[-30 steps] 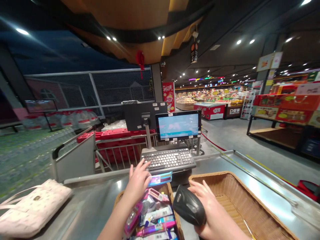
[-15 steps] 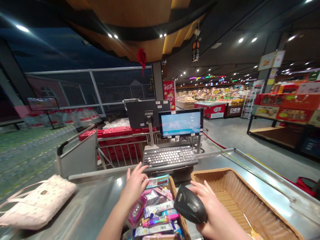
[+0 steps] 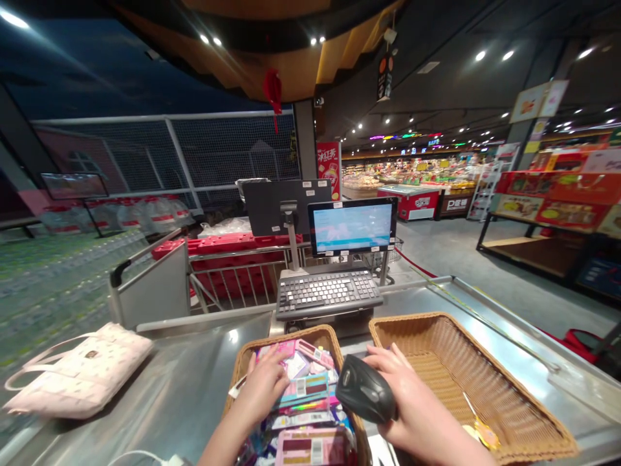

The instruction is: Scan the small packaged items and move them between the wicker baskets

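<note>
In my right hand (image 3: 407, 401) is a black handheld barcode scanner (image 3: 365, 389), its head turned left over the rim of the left wicker basket (image 3: 239, 362). My left hand (image 3: 266, 382) is low over that basket, closed on the left end of a flat light-blue package (image 3: 313, 389) with a barcode facing up. Part of the grip is hidden beneath my fingers. Around it lie several small packaged goods, among them a pink package (image 3: 315, 446) with a barcode at the near end. To the right, a second wicker basket (image 3: 449, 327) holds a small yellow item (image 3: 486, 435) on a white stick.
Behind the baskets stand a black keyboard (image 3: 330, 291) and a lit monitor (image 3: 353, 228) on the metal counter (image 3: 194, 362). A pale pink bag (image 3: 90, 375) lies at the left. A metal railing (image 3: 237, 285) runs beyond the counter.
My left hand has come down and nearer from beside the keyboard into the left basket, the light-blue package moving with it. My right hand keeps the scanner in nearly the same place.
</note>
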### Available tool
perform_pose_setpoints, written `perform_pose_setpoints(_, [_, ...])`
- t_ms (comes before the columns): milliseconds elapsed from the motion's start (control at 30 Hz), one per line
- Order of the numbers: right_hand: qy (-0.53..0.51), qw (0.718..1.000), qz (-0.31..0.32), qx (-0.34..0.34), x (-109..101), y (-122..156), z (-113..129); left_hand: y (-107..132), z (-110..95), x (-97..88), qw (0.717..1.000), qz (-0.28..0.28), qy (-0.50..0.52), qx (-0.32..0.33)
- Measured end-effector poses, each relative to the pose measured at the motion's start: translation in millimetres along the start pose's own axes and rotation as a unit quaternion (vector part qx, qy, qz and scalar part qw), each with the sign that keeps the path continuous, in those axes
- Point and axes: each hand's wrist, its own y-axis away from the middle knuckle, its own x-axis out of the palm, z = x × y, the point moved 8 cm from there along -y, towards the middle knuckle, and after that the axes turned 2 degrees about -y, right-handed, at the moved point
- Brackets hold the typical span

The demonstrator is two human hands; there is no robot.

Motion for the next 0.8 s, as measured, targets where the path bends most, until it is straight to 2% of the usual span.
perform_pose_setpoints(100, [-0.002, 1.0, 0.0, -0.001, 1, 1, -3, 3, 0, 6.3, 0.999, -0.003, -0.038, -0.006])
perform_pose_setpoints(200, [0.003, 1.0, -0.005, 0.003, -1, 4, -9, 2, -6, 0.6, 0.997, -0.054, -0.057, 0.01])
perform_pose_setpoints(333, [0.021, 0.999, -0.045, 0.018, -20, 16, -31, -9, -35, -7.2, 0.992, -0.092, -0.025, 0.088])
perform_pose_setpoints(467, [0.052, 0.993, -0.089, 0.053, -49, 42, -67, -36, -93, -8.1, 0.976, -0.106, -0.002, 0.191])
perform_pose_setpoints(600, [0.078, 0.982, -0.143, 0.097, -80, 78, -106, -75, -174, 8.1, 0.95, -0.091, -0.016, 0.299])
perform_pose_setpoints(700, [0.087, 0.974, -0.168, 0.125, -97, 103, -128, -109, -235, 34.4, 0.926, -0.054, -0.041, 0.371])
perform_pose_setpoints(800, [0.085, 0.971, -0.173, 0.145, -110, 122, -144, -141, -287, 77.2, 0.895, 0.032, -0.066, 0.44])
